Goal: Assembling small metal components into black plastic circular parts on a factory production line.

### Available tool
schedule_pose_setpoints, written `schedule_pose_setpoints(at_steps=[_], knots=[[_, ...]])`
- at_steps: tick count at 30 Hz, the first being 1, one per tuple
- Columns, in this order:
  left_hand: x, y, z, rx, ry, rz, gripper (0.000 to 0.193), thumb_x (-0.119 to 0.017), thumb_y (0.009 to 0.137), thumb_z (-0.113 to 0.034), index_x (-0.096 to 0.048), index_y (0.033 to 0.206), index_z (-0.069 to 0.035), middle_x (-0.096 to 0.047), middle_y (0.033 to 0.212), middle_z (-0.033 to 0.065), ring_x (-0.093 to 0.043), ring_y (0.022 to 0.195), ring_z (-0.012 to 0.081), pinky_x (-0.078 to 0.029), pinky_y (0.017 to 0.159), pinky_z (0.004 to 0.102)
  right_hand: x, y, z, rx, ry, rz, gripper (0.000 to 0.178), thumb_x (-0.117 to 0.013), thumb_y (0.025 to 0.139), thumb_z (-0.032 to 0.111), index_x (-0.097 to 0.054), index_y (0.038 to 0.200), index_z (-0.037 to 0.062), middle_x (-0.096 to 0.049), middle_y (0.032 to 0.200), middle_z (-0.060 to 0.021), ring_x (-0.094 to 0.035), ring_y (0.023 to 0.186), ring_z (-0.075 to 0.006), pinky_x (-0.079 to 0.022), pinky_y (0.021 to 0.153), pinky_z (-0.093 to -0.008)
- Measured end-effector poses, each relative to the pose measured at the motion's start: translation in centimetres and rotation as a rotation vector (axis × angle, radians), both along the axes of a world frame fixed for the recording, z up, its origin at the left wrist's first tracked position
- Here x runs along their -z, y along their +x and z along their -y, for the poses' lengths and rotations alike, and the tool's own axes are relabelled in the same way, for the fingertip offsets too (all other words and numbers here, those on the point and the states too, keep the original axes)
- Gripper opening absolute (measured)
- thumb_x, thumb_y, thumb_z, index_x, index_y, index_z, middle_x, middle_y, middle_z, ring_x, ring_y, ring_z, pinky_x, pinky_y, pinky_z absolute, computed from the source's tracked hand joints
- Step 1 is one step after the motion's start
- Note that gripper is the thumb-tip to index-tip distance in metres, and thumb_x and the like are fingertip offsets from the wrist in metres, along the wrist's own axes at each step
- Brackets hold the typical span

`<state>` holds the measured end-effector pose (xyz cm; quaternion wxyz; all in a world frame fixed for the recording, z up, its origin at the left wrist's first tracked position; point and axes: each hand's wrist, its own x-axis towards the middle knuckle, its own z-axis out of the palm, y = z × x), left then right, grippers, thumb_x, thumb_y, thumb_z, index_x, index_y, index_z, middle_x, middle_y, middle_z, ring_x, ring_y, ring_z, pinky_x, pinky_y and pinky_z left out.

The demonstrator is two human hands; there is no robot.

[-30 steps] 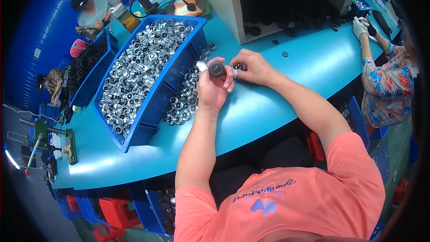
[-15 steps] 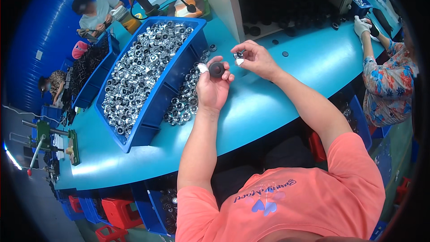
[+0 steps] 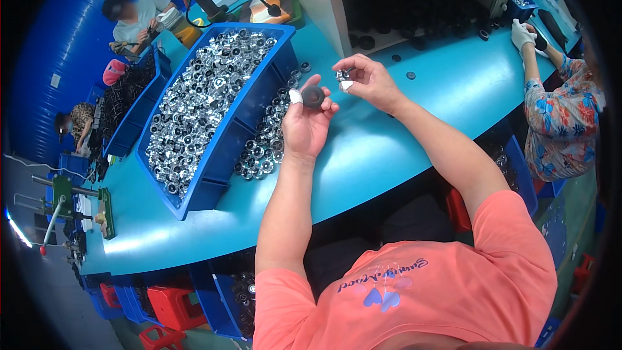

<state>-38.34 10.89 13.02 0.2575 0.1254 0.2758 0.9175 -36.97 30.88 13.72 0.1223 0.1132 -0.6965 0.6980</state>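
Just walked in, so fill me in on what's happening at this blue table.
A person in an orange shirt sits at the blue table, hands raised above it. The left hand holds a round black part at its fingertips, and the right hand pinches a small shiny metal piece close beside it. To the left stands a blue bin full of shiny metal parts, with a loose heap of parts on the table next to it. Other people work at the far left and right.

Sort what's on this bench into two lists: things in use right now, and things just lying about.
In use:
left hand holding a round black part
right hand pinching a small shiny metal piece

Lying about:
blue bin of shiny metal parts
loose metal parts beside the bin
black discs on the blue table
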Motion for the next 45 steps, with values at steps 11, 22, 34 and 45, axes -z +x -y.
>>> schedule_pose_setpoints(at_steps=[11,22,34,45], knots=[[0.7,-0.2,0.1,-0.050,-0.032,0.025,0.044,-0.034,0.110,-0.033,-0.052,0.134,0.000,-0.061,0.110,0.0149,-0.057,0.084,0.0209,-0.053,0.084,0.0421,-0.8,0.6,0.1,-0.101,-0.065,0.116,0.034,-0.071,0.085,0.007,-0.066,0.118,0.0024,-0.068,0.109,-0.0041,-0.065,0.102,-0.0120,-0.054,0.091,-0.0283],[0.8,-0.3,0.2,-0.033,-0.047,-0.001,0.043,-0.035,0.110,-0.034,-0.052,0.134,-0.002,-0.060,0.110,0.0135,-0.055,0.083,0.0192,-0.049,0.081,0.0393,-0.5,0.4,0.0,-0.196,-0.155,0.090,0.031,-0.065,0.082,0.000,-0.061,0.112,0.0020,-0.067,0.108,-0.0072,-0.065,0.097,-0.0139,-0.056,0.088,-0.0302],[0.6,-0.1,0.0,-0.058,-0.083,-0.036,0.044,-0.043,0.109,-0.037,-0.052,0.134,-0.002,-0.060,0.111,0.0130,-0.055,0.085,0.0181,-0.050,0.083,0.0381,-0.6,0.5,0.2,-0.181,-0.120,0.015,0.029,-0.068,0.080,0.001,-0.063,0.109,0.0027,-0.065,0.101,-0.0023,-0.063,0.092,-0.0086,-0.053,0.084,-0.0247],[-1.4,2.0,-1.6,-0.702,-1.000,-0.796,0.046,-0.081,0.074,0.000,-0.064,0.117,-0.005,-0.056,0.105,0.0056,-0.064,0.088,0.0170,-0.054,0.078,0.0303,0.1,0.0,-0.3,-0.200,-0.149,0.114,0.032,-0.068,0.079,0.002,-0.063,0.111,0.0032,-0.065,0.103,-0.0030,-0.063,0.095,-0.0105,-0.052,0.090,-0.0269]])
